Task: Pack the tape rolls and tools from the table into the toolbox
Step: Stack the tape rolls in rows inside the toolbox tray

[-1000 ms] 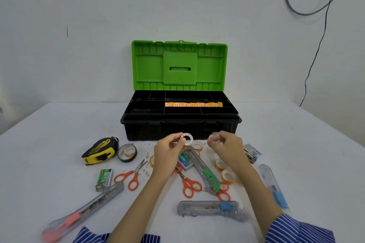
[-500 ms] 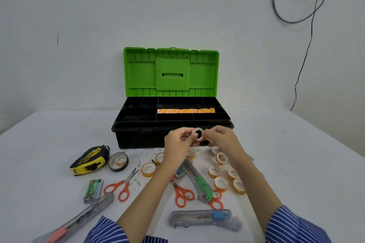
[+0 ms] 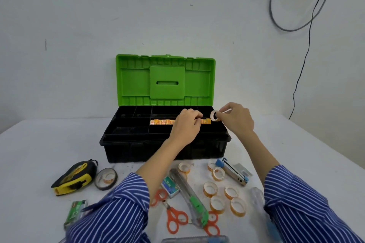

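The toolbox [image 3: 138, 150] stands open at frame centre. The left hand [image 3: 185, 126] pinches something small at the tape row [image 3: 164, 122]; the right hand [image 3: 236, 118] pinches a roll [image 3: 214, 116] above the row's right end. Lower it upright, then release.

Glossy plastic toolbox [image 3: 165, 144]; matt white table [image 3: 39, 154].

toolbox [image 3: 126, 150]: sitting at the back middle of the table [image 3: 39, 144], lid standing behind it
left hand [image 3: 185, 126]: reaching over the row of rolls [image 3: 162, 122] lying in the tray
right hand [image 3: 236, 119]: hovering over the box's right end
tape measure [image 3: 73, 177]: lying front left
loose rolls [image 3: 217, 203]: lying in front, right of the scissors [image 3: 174, 217]
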